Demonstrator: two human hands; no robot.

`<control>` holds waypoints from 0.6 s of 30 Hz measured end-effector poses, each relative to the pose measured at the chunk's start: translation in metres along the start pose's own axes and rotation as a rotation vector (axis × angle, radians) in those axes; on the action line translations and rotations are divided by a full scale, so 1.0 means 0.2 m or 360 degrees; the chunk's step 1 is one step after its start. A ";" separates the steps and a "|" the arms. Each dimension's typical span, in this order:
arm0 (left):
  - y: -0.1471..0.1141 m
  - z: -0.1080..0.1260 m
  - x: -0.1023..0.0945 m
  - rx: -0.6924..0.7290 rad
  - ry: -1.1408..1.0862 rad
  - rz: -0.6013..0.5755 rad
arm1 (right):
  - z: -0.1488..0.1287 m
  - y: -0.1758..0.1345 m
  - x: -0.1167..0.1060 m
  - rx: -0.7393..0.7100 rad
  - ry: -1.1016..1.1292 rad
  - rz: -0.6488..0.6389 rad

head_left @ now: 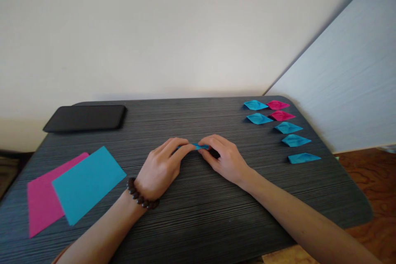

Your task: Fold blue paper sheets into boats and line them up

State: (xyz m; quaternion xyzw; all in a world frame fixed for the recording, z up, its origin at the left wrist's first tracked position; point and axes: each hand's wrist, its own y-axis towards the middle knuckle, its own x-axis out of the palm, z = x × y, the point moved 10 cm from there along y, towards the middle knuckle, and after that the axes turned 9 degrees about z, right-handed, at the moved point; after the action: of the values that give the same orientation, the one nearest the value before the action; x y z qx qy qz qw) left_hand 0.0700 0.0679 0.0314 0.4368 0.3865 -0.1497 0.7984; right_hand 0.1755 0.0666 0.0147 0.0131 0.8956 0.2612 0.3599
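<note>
— Held at center, and pointing which way?

— Shows a narrow folded blue paper (201,147) at the middle of the dark table (198,222), directly in front of the wearer. Runs side to side along its long axis, roughly parallel to the table's far edge. Passes under fingers toward both ends, making it impossible to tell which way any tip points.

— And in the fingers?

— Grasped from both sides. Presses the left part under the left hand (163,165), with fingers bent over the paper and near together. Pinches the right part between thumb and fingers of the right hand (227,156), leaving only a small dark gap behind the grip.

— Made of what, and set among what?

— Creased into a slim strip. Includes, at the left wrist, a bracelet (142,199) of round dark beads. Features at left a flat blue sheet (88,185) overlapping a pink sheet (43,198), both straight-edged and slanted. Adds at right five folded blue pieces (296,140) and two folded pink pieces (281,116), mostly boat-like with pointed ends.

— And farther out?

— Takes in a black rectangular object (85,118), round-cornered, at far left, on finely streaked tabletop, before a plain pale wall (185,29).
</note>
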 end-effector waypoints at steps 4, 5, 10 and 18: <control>0.00 -0.01 0.00 -0.0049 -0.0062 0.0024 | 0.01 0.00 0.00 0.0026 0.0062 0.0035; 0.00 -0.01 0.00 -0.0063 -0.0089 0.0034 | 0.01 0.00 0.00 0.0031 0.0072 0.0042; 0.02 -0.08 -0.01 -0.0337 -0.0292 0.0106 | 0.03 0.00 -0.06 0.0086 0.0107 0.0179; -0.06 -0.23 0.09 -0.1059 -0.0954 -0.0006 | 0.02 0.00 -0.12 -0.0002 0.0173 0.0322</control>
State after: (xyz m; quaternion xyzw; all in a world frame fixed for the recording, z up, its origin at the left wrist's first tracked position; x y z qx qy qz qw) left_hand 0.0535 0.0998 -0.0033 0.0929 0.1660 -0.1387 0.9719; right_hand 0.1959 0.0642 0.0269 0.0891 0.9078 0.2970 0.2825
